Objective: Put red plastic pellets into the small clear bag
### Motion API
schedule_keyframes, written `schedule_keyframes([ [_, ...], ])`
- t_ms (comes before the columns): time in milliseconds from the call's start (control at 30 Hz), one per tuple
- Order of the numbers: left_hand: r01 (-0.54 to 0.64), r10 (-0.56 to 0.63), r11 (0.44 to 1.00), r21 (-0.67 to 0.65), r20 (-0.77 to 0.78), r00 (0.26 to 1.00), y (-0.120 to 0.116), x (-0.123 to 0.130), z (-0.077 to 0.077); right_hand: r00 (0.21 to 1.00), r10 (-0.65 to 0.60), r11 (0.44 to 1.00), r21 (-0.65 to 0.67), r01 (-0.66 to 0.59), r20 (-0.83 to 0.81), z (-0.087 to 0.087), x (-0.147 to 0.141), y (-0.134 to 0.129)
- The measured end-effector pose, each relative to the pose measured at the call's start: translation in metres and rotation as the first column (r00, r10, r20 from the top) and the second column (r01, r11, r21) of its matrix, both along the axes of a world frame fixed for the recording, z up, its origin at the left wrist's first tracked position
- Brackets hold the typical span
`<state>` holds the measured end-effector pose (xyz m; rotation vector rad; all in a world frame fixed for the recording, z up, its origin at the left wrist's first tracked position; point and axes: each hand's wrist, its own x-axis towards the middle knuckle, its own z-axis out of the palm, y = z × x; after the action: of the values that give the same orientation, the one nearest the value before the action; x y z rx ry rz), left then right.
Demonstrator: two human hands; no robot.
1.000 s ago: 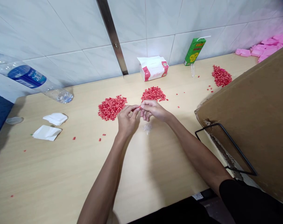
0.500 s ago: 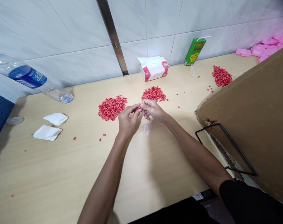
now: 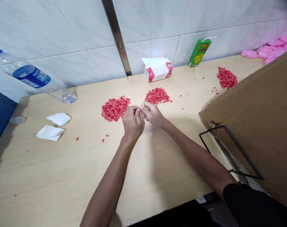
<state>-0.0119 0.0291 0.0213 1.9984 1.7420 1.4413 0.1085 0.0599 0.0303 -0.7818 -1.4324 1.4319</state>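
My left hand (image 3: 132,122) and my right hand (image 3: 153,114) meet above the table, thumbs and fingers pinched tip to tip. A small red plastic piece showed between them just before; now the fingertips cover it. Beside my left hand lies a heap of small red pieces (image 3: 115,108). Just behind my right hand is a second red heap (image 3: 157,96). A little cluster of clear plastic bits (image 3: 150,129) lies on the table below my hands.
Along the tiled wall stand a tissue pack (image 3: 157,71) and a green drink carton (image 3: 199,53). A third red heap (image 3: 226,78) and pink pieces (image 3: 267,52) lie right, behind a cardboard box (image 3: 252,104) with a black wire handle (image 3: 240,148). Left are a bottle (image 3: 32,76) and folded tissues (image 3: 50,133).
My hands have closed in on each other, and the red piece between the fingertips is now hidden. The right hand has shifted slightly left. The view has turned a little.
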Motion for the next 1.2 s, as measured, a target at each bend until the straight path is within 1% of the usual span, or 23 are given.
schedule_keyframes([
  [67,0.001,-0.001,1.000,-0.003,0.011,1.000,-0.001,0.001,0.002,0.999,-0.019,1.000,0.021,0.018,0.035,0.003,-0.001,-0.002],
  [267,0.065,-0.054,0.996,-0.056,0.178,0.983,-0.004,0.007,0.013,0.995,-0.078,0.994,0.085,0.073,0.066,0.009,-0.003,-0.008],
  [333,0.045,-0.033,0.997,-0.061,0.179,0.983,-0.006,0.009,0.015,0.988,-0.114,0.989,0.109,0.102,0.105,0.011,-0.005,-0.011],
  [467,-0.039,0.045,0.998,-0.046,0.144,0.989,-0.008,0.012,0.016,0.964,-0.195,0.974,0.154,0.169,0.178,0.016,-0.009,-0.019],
  [533,-0.047,0.053,0.998,-0.043,0.155,0.986,-0.008,0.012,0.015,0.958,-0.216,0.967,0.176,0.183,0.191,0.018,-0.011,-0.022],
  [767,-0.023,0.035,0.998,-0.055,0.216,0.976,-0.011,0.009,0.018,0.950,-0.217,0.955,0.251,0.158,0.226,0.024,-0.010,-0.025],
  [933,-0.054,0.067,0.997,-0.058,0.252,0.966,-0.012,0.010,0.019,0.933,-0.239,0.951,0.260,0.168,0.270,0.025,-0.012,-0.027],
  [1100,-0.083,0.091,0.996,-0.042,0.258,0.962,-0.013,0.010,0.020,0.924,-0.269,0.939,0.285,0.190,0.270,0.024,-0.014,-0.028],
  [1200,-0.103,0.110,0.994,-0.043,0.254,0.961,-0.014,0.011,0.020,0.917,-0.275,0.942,0.271,0.197,0.289,0.024,-0.015,-0.028],
])
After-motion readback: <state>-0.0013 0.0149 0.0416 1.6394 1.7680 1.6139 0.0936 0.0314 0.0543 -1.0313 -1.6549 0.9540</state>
